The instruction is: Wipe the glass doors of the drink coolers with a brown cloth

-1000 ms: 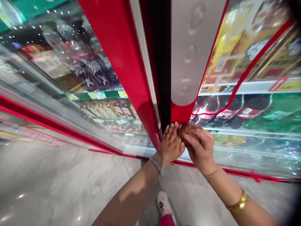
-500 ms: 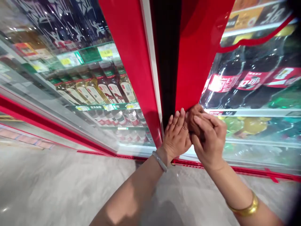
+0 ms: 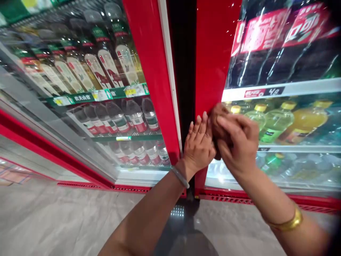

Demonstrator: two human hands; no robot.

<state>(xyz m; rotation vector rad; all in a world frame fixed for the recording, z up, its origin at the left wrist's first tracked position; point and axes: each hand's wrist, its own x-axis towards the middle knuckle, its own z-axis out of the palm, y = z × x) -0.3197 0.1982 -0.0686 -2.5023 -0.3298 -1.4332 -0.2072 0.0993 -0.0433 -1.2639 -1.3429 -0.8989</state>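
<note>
My left hand (image 3: 198,144), a grey bangle at its wrist, has its fingers stretched out, over the dark gap and the red door frame (image 3: 210,64) of the right cooler. My right hand (image 3: 238,142) is beside it, fingers bent and thumb drawn in, at the frame's edge by the glass door (image 3: 266,73). Between the hands is a dark brown, hand-like shape (image 3: 217,122), which looks like a reflection in the shiny frame. What the right fingers grip, if anything, is hidden. A gold bangle (image 3: 289,222) circles the right forearm.
The left cooler (image 3: 157,89) holds rows of bottled drinks (image 3: 108,67) behind glass. Large cola bottles (image 3: 266,60) and yellow-capped bottles (image 3: 282,113) stand in the right one. A black gap (image 3: 183,71) separates the two. Below is a grey floor (image 3: 80,227).
The view has tilted down and closer, so the shelves and bottles appear higher. Against the coolers, both hands appear lower along the red frame, their poses nearly the same.
</note>
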